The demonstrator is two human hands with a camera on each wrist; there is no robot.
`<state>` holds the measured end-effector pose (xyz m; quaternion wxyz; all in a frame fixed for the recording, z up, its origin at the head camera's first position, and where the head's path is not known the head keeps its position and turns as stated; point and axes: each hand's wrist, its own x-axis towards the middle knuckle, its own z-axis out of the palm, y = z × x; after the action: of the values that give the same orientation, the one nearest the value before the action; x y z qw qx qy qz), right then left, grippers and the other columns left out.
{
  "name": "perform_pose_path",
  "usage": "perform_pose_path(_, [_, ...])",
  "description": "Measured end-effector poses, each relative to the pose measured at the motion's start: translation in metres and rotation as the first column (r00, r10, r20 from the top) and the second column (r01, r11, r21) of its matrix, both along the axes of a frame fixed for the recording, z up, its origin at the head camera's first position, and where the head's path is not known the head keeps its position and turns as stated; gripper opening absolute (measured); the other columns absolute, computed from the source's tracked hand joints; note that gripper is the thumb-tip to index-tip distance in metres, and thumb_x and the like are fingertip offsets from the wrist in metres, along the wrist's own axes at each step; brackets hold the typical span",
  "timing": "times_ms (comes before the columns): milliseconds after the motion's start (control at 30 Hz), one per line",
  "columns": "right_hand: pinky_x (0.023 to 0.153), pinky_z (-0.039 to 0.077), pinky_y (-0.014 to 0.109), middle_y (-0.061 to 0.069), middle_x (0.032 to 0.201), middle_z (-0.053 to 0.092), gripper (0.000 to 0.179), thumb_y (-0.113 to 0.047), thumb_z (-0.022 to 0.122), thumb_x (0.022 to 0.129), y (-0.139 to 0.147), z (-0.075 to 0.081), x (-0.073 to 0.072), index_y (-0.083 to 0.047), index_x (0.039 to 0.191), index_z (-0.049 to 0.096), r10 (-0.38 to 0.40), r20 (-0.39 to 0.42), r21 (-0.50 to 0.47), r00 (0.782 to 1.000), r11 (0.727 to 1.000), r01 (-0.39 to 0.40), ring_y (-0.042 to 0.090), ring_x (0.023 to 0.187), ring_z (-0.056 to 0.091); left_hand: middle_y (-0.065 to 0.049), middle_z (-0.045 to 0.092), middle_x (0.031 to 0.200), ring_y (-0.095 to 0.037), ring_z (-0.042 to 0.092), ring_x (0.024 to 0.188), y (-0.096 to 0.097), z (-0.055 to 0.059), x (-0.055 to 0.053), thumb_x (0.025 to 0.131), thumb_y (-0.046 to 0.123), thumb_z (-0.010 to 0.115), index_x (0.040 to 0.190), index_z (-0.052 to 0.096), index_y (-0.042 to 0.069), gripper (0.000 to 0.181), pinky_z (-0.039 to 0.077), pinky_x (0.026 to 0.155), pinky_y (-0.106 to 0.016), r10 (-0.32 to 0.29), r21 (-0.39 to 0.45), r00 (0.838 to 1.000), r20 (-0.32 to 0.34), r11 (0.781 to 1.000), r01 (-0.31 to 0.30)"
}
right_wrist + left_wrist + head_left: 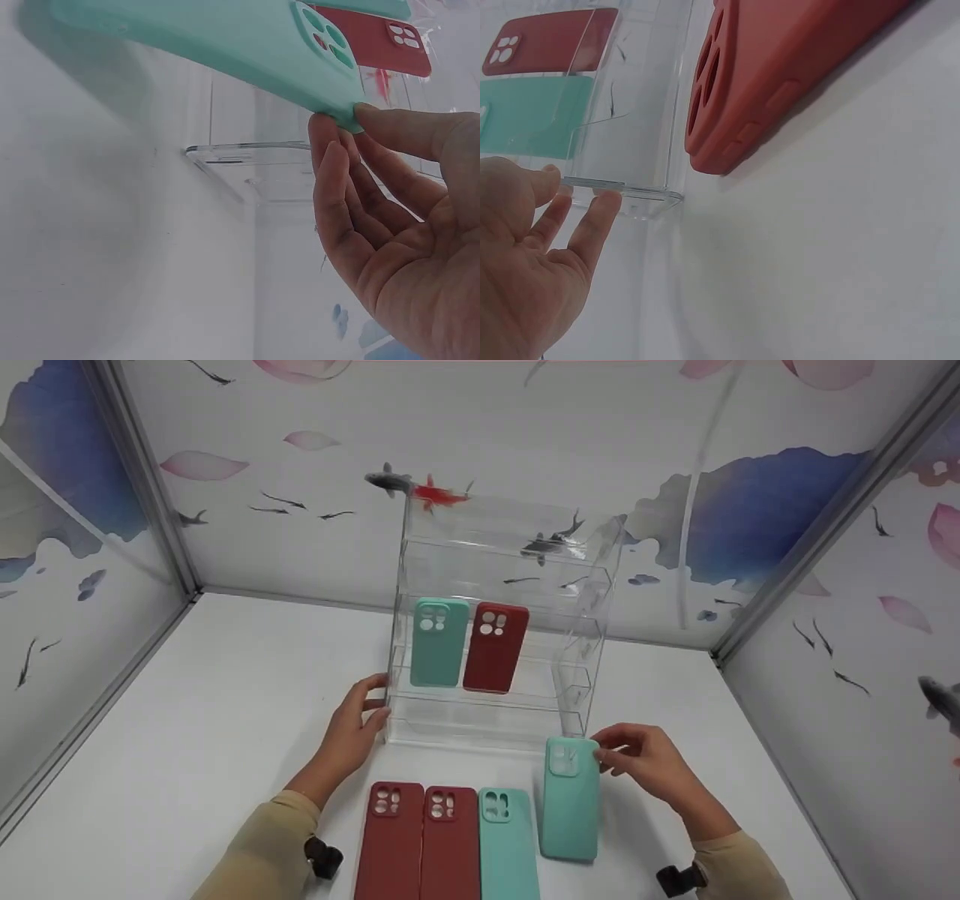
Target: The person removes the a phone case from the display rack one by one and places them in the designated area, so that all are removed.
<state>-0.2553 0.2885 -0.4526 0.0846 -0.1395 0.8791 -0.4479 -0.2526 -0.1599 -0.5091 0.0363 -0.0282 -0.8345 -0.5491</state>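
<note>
My right hand (645,757) pinches a mint-green phone case (570,810) by its top right corner, between thumb and fingertips. In the right wrist view that case (225,52) slants above the white table, camera cutouts near the pinched corner. My left hand (352,731) holds the left side panel of a clear acrylic display rack (480,727), thumb on one face and fingers on the other, as the left wrist view shows. On a middle tier of the rack lean a mint-green case (436,649) and, to its right, a dark red case (496,652).
In front of the rack, two dark red cases (394,840) (452,840) and a mint-green case (508,840) lie side by side on the white table (255,660). Printed panels (525,427) with fish and petals enclose the table at the back and sides.
</note>
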Motion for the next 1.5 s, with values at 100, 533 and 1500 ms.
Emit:
perform_pose_path(100, [0.074, 0.064, 0.03, 0.014, 0.108, 0.075, 0.028, -0.021, 0.076, 0.095, 0.002, -0.008, 0.002, -0.003, 0.117, 0.073, 0.015, 0.043, -0.012, 0.999, 1.0, -0.014, 0.022, 0.087, 0.076, -0.006, 0.038, 0.162, -0.029, 0.051, 0.142, 0.0, 0.0, 0.0, 0.109, 0.017, 0.053, 0.159, 0.031, 0.02, 0.055, 0.05, 0.114, -0.043, -0.001, 0.0, 1.0, 0.005, 1.0, 0.001])
perform_pose_path(533, [0.072, 0.066, 0.032, 0.009, 0.099, 0.074, 0.029, -0.023, 0.077, 0.093, -0.001, -0.037, 0.011, -0.004, 0.116, 0.075, -0.011, 0.165, 0.042, 0.986, 0.999, 0.004, 0.02, 0.083, 0.075, -0.005, 0.039, 0.162, -0.029, 0.051, 0.141, -0.002, 0.0, -0.001, 0.108, 0.016, 0.054, 0.158, 0.032, 0.019, 0.055, 0.049, 0.116, -0.047, 0.003, 0.003, 1.0, -0.008, 1.0, -0.003])
perform_pose_path(1500, [0.072, 0.066, 0.033, 0.007, 0.099, 0.074, 0.029, -0.023, 0.08, 0.09, -0.007, -0.056, 0.019, -0.004, 0.113, 0.077, -0.059, 0.246, 0.096, 0.967, 0.995, 0.037, 0.017, 0.083, 0.073, -0.005, 0.039, 0.163, -0.03, 0.05, 0.143, 0.0, -0.002, 0.001, 0.109, 0.02, 0.054, 0.158, 0.032, 0.021, 0.054, 0.042, 0.12, -0.054, 0.012, -0.011, 1.0, -0.003, 1.0, -0.012])
